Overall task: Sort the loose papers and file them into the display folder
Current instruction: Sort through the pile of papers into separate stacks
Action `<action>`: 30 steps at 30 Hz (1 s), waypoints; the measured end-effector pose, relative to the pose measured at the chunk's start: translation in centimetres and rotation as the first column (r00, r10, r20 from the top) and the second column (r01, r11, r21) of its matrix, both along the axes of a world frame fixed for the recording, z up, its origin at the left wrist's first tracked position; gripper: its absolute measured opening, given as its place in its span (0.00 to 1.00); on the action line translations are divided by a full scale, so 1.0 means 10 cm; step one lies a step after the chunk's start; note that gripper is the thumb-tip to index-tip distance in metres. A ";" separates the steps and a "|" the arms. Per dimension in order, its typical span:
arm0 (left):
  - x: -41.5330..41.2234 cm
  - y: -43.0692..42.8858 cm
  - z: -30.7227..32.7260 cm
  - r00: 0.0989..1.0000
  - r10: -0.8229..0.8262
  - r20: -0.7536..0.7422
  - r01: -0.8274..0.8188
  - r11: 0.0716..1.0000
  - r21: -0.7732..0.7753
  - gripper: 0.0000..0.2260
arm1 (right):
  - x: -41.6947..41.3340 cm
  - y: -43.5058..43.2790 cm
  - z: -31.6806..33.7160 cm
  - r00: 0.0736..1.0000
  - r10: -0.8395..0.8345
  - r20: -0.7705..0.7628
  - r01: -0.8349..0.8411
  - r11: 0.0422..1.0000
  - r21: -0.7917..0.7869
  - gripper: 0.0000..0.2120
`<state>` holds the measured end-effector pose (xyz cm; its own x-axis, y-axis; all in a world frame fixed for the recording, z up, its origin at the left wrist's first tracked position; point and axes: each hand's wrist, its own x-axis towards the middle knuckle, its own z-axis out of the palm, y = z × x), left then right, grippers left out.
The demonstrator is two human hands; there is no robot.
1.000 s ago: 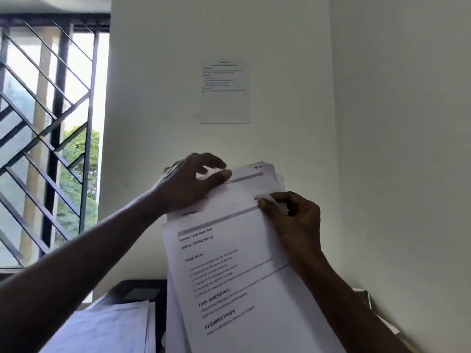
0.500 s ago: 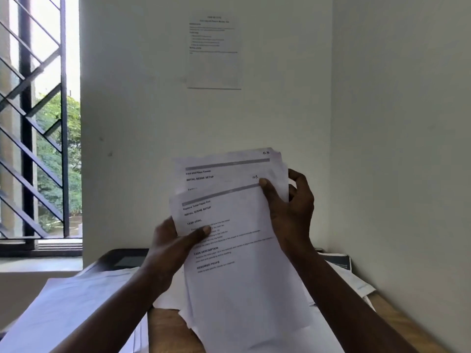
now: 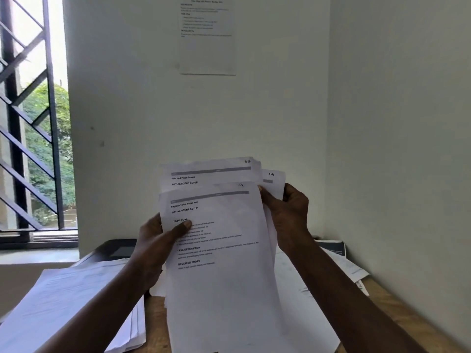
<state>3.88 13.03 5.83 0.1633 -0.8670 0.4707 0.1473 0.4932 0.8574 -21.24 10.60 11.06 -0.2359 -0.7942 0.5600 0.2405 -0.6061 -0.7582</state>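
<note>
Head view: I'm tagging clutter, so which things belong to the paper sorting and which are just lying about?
Job: held sheets, gripped by left hand and right hand; paper pile; loose papers on the table.
Lying about: wall notice; window bars; dark device behind the pile.

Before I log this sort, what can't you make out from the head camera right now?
All head view.
Rear sheet: its title, covered by the Towels sheet and the right hand.
Towels sheet: text below its heading, hidden by the front sheet.
Wall notice: print too small.
Dark object behind the left hand: partly covered; what it is, unclear.
</note>
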 end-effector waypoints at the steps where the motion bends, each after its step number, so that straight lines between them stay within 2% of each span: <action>1: 0.00 -0.01 -0.01 1.000 0.014 -0.006 -0.013 1.000 0.006 0.17 | 0.00 -0.02 -0.02 1.000 0.005 0.006 -0.005 1.000 0.003 0.06; 3: 0.01 -0.03 -0.05 0.998 0.051 -0.022 -0.051 0.999 0.000 0.14 | -0.01 -0.05 -0.06 1.000 0.001 -0.021 -0.001 1.000 0.004 0.07; 6: -0.05 -0.03 -0.04 0.991 0.121 -0.060 -0.124 0.991 -0.054 0.11 | 0.00 -0.04 -0.13 0.994 0.016 -0.112 -0.012 0.999 0.034 0.16; 9: -0.12 -0.03 0.04 0.971 0.211 -0.112 -0.225 0.966 -0.129 0.09 | -0.02 -0.05 -0.24 0.963 0.035 -0.267 -0.036 0.999 0.001 0.18; 11: -0.12 -0.05 0.10 0.966 0.236 -0.109 -0.253 0.949 -0.190 0.13 | -0.03 -0.07 -0.32 0.922 -0.021 -0.386 0.015 1.000 -0.019 0.17; 14: -0.05 -0.13 0.09 0.984 0.170 0.052 -0.151 0.955 -0.253 0.25 | 0.00 -0.12 -0.42 0.882 -0.037 -0.469 0.026 0.999 -0.029 0.15; 16: -0.01 -0.20 0.00 0.976 0.133 0.171 -0.092 0.969 -0.231 0.31 | 0.04 -0.11 -0.50 0.878 -0.013 -0.478 0.016 1.000 0.004 0.15; 18: 0.01 -0.26 -0.12 0.971 0.128 0.202 -0.086 0.974 -0.208 0.31 | 0.05 -0.13 -0.60 0.878 0.003 -0.478 0.022 0.999 0.047 0.18; 20: 0.01 -0.29 -0.16 0.976 0.153 0.153 -0.120 0.971 -0.208 0.26 | 0.06 -0.15 -0.65 0.875 -0.023 -0.484 0.048 0.998 0.040 0.17; 22: 0.00 -0.28 -0.07 0.981 0.176 0.087 -0.153 0.964 -0.219 0.23 | 0.08 -0.17 -0.59 0.905 -0.048 -0.423 0.061 0.998 0.018 0.15; 26: 0.01 -0.16 0.07 0.979 0.193 0.059 -0.173 0.955 -0.239 0.25 | 0.14 -0.06 -0.51 0.953 -0.109 -0.283 0.095 0.994 -0.062 0.16; 28: 0.04 -0.10 -0.06 0.984 0.125 0.129 -0.098 0.976 -0.194 0.28 | 0.17 0.02 -0.67 0.926 -0.128 -0.355 0.113 0.992 -0.062 0.19; 30: 0.05 -0.10 -0.26 0.975 0.094 0.201 -0.069 0.989 -0.129 0.29 | 0.21 0.07 -0.87 0.892 -0.071 -0.446 0.075 0.997 -0.008 0.22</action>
